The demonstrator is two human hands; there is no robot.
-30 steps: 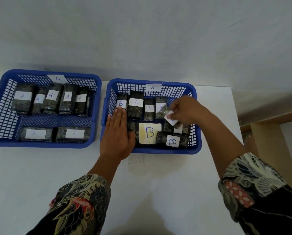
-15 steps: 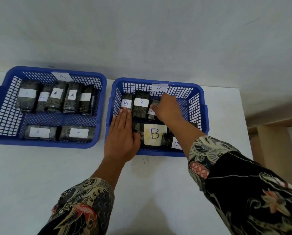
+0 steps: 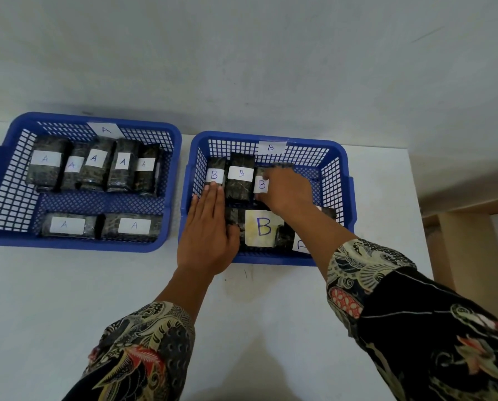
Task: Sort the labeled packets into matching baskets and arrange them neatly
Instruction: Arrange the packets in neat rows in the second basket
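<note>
Where they show, dark packets (image 3: 240, 180) bear white labels.

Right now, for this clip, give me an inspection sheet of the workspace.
Surface: white table, bare in front of the baskets.
Job's things: A basket holds seven A packets; B basket holds B packets, a back row of three showing, others partly hidden.
Clutter: nothing seen.
Hands: left hand flat on B packets; right hand over the back row, grip hidden.
Cables: nothing seen.
Surroundings: grey wall, wooden frame at right.
</note>
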